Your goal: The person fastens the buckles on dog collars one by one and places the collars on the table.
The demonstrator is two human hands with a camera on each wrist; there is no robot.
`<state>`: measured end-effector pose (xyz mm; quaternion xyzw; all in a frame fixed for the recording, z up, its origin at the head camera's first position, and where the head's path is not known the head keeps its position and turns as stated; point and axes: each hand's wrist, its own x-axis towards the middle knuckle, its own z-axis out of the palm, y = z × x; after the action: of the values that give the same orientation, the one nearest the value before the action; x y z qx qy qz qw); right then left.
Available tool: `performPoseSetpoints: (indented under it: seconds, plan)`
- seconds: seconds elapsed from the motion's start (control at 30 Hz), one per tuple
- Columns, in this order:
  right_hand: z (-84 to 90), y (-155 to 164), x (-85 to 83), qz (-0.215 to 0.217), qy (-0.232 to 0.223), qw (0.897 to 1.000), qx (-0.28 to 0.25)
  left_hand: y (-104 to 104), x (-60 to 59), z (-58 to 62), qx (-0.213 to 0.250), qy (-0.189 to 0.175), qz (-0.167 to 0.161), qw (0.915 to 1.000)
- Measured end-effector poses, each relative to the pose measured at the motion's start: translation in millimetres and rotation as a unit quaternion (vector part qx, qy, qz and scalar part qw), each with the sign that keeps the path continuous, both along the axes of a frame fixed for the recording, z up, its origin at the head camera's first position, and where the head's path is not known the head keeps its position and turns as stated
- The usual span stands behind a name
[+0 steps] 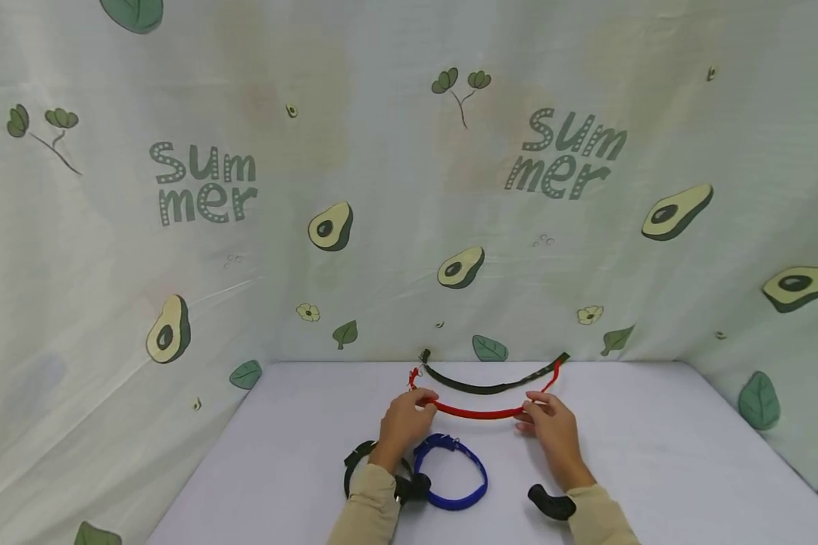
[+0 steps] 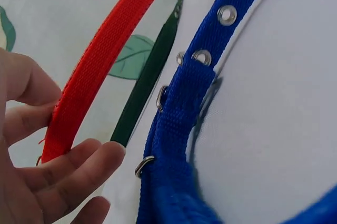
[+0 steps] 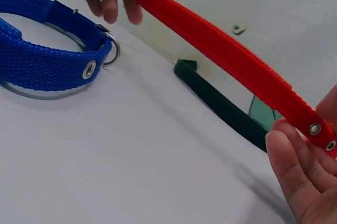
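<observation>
A red webbing collar [image 1: 477, 414] is held stretched between both hands above the table, sagging slightly in the middle. My left hand [image 1: 405, 420] pinches it near one end between thumb and fingers. Near the other end, the right hand [image 1: 552, 431] grips it; metal eyelets show there in the right wrist view. Just behind lies a dark green collar [image 1: 480, 389], laid out in a shallow curve. Closer to me, a blue collar [image 1: 453, 505] with eyelets and metal rings forms a closed loop. Another dark collar [image 1: 348, 477] is looped partly under the left forearm.
The white tabletop [image 1: 654, 454] meets a hanging cloth [image 1: 395, 151] printed with avocados, leaves and lettering at its back edge. Black wrist-worn devices sit at the left wrist [image 1: 412, 487] and the right wrist [image 1: 552, 503].
</observation>
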<state>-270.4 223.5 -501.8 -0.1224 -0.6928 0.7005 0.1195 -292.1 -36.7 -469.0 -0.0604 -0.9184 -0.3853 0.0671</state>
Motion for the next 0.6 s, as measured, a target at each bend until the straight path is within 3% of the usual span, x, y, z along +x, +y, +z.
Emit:
performPoseSetpoints:
  seconds: [0.27, 0.43, 0.6]
  plan:
    - [3.1, 0.6, 12.5, -0.021, 0.021, 0.999, 0.023, 5.8, 20.0, -5.9, 0.060, 0.059, 0.020, 0.9963]
    - [2.3, -4.6, 24.1, -0.057, 0.030, 0.998, 0.024, 5.5, 28.4, -13.0, 0.067, 0.072, 0.035, 0.9945]
    - [1.2, -13.6, 29.1, -0.062, 0.024, 0.997, 0.029, 1.3, 34.8, -15.4, 0.105, 0.085, 0.047, 0.9897]
